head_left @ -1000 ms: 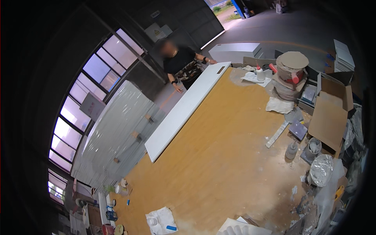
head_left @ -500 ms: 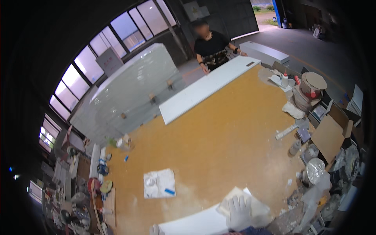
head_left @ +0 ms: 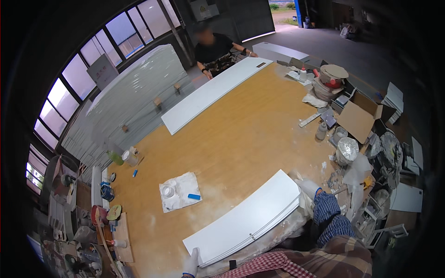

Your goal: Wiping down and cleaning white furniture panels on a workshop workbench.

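Observation:
A long white panel [head_left: 245, 215] with grooves along its near edge lies at the table's near side, slanting up to the right. My left hand [head_left: 191, 264], in a pale glove, grips its left end. At the far right end my gloved right hand [head_left: 308, 187] closes on the panel's corner, its fingertips partly hidden. A pale cloth or sheet [head_left: 304, 204] bunches just below that hand. Left of the panel, a white cloth [head_left: 181, 178] holds a small round white container [head_left: 168, 191] and a blue block [head_left: 193, 197].
Across the yellow-brown table [head_left: 241, 129] a co-worker [head_left: 215, 53] handles another white panel [head_left: 213, 95]. Cardboard box [head_left: 357, 118], bottles and wrapped tubs crowd the right edge. Tools and pots line the left edge. A wrapped stack of panels [head_left: 134, 88] stands beyond.
The view has shifted, and more of the near panel shows. My right hand has gone from lying spread on a pale sheet atop the panel to its right end. My left hand stays at the left end.

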Demonstrator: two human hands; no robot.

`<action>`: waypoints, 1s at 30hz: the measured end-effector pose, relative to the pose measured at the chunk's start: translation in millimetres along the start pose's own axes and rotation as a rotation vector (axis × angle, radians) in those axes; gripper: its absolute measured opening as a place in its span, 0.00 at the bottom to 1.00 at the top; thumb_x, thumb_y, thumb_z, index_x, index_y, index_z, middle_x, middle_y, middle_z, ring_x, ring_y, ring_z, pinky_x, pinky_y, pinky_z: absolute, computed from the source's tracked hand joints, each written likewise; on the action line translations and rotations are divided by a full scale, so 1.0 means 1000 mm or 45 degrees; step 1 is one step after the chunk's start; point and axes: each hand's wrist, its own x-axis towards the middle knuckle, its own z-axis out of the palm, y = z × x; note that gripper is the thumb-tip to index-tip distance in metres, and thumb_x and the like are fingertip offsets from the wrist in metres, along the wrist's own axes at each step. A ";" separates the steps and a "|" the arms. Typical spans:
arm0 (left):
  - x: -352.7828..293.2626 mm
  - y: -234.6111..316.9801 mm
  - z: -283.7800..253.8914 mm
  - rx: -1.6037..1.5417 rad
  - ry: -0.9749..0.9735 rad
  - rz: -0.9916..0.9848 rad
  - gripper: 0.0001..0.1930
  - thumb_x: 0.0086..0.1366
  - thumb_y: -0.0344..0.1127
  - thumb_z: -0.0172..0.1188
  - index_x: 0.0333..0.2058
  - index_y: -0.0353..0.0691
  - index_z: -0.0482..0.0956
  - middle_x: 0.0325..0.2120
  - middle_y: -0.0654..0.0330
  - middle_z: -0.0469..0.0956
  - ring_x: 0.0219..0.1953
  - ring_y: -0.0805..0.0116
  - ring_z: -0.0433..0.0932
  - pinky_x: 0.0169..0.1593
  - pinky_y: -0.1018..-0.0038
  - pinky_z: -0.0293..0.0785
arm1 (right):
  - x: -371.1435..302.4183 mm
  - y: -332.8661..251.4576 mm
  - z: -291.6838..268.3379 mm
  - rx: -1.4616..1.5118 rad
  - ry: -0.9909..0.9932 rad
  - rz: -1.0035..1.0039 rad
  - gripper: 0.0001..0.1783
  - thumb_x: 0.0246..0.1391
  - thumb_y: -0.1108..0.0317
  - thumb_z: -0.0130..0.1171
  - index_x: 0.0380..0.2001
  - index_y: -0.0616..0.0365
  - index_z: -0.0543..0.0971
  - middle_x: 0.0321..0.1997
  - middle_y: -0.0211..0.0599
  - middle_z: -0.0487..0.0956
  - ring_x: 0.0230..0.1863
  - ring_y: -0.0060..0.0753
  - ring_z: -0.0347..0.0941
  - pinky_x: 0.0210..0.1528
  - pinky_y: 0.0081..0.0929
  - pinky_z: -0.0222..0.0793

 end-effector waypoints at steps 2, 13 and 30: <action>0.011 -0.028 -0.004 -0.141 -0.111 -0.040 0.39 0.71 0.53 0.57 0.67 0.26 0.60 0.58 0.47 0.74 0.58 0.58 0.76 0.60 0.66 0.72 | 0.006 0.018 0.010 0.363 -0.161 -0.045 0.30 0.71 0.50 0.48 0.55 0.70 0.79 0.53 0.45 0.82 0.54 0.34 0.76 0.57 0.29 0.70; 0.008 -0.033 0.000 -0.307 -0.190 0.044 0.39 0.73 0.60 0.50 0.63 0.25 0.67 0.55 0.48 0.78 0.54 0.58 0.78 0.58 0.68 0.71 | -0.005 -0.004 0.015 0.591 -0.333 0.048 0.26 0.73 0.54 0.45 0.57 0.67 0.77 0.53 0.41 0.82 0.52 0.30 0.78 0.55 0.25 0.73; -0.005 -0.029 -0.033 0.191 0.003 0.014 0.41 0.69 0.62 0.53 0.62 0.25 0.68 0.55 0.40 0.77 0.56 0.47 0.77 0.59 0.63 0.70 | -0.093 -0.082 0.071 -0.205 0.350 -0.451 0.21 0.65 0.62 0.46 0.55 0.61 0.77 0.46 0.54 0.83 0.50 0.57 0.79 0.52 0.45 0.71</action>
